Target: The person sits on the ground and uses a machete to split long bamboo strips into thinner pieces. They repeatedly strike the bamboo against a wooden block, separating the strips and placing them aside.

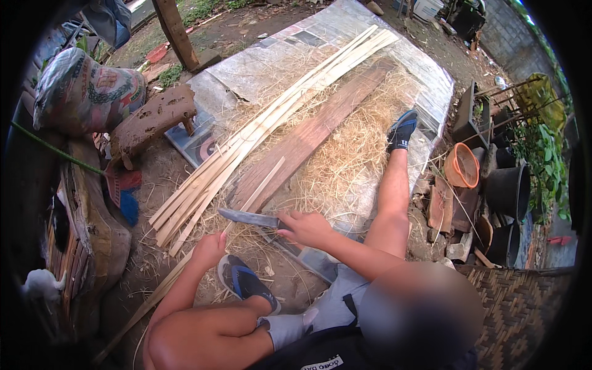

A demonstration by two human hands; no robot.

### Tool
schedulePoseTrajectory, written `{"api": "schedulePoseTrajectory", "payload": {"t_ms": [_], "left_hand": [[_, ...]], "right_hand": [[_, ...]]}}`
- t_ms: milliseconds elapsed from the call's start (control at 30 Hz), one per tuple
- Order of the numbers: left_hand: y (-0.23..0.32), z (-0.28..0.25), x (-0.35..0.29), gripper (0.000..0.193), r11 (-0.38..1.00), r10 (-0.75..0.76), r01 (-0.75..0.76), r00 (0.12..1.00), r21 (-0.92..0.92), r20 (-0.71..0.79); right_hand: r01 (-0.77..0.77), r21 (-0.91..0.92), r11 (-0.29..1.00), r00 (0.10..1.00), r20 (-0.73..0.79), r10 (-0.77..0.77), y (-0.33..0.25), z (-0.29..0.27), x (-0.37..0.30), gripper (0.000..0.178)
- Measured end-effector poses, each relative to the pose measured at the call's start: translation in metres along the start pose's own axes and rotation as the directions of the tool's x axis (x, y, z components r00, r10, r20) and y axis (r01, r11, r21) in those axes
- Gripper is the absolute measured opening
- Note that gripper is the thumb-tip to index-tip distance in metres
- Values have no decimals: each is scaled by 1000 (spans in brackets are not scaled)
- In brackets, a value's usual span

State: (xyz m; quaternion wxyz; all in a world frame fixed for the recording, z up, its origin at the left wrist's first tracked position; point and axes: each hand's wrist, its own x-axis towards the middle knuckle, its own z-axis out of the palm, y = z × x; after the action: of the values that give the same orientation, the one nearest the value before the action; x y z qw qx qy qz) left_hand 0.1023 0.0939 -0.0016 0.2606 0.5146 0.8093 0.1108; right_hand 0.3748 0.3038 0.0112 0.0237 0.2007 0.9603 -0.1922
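My right hand (305, 229) is closed round the dark handle of a long knife (250, 218), whose blade points left. The blade lies across a pale, thin strip (265, 185) that looks like bamboo. Below the blade, my left hand (210, 251) grips this strip in a closed fist. One end of the strip rests over a brown wooden plank (308, 139), and the other runs past my left forearm to the lower left. Beside the plank lies a fanned bundle of similar pale strips (246, 145).
Curly shavings (345, 154) cover much of a grey printed sheet (246, 71). A low wooden bench (154, 120) and a stuffed sack (86, 92) stand left. At right are an orange bucket (461, 165), black pots (507, 191) and plants. My sandalled feet flank the work.
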Motion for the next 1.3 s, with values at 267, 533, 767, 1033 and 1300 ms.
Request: {"api": "schedulePoseTrajectory", "payload": {"t_ms": [267,533,767,1033,1300], "left_hand": [[7,-14,8,51,983,-52,79,985,-166,164],[-8,-17,10,54,825,-222,403,875,-396,430],[-13,-24,10,52,697,-223,489,843,-525,489],[-14,-26,12,53,697,-227,484,849,-530,477],[-9,-57,-12,51,708,-218,504,822,-494,527]], "right_hand": [[-63,28,998,995,-74,65,13,-3,20,50],[-413,191,891,901,-56,430,56,0,17,50],[-385,214,898,905,-105,413,38,16,1,48],[-386,152,910,902,-142,407,54,23,-4,54],[-689,269,674,679,-86,729,108,-9,3,47]]}}
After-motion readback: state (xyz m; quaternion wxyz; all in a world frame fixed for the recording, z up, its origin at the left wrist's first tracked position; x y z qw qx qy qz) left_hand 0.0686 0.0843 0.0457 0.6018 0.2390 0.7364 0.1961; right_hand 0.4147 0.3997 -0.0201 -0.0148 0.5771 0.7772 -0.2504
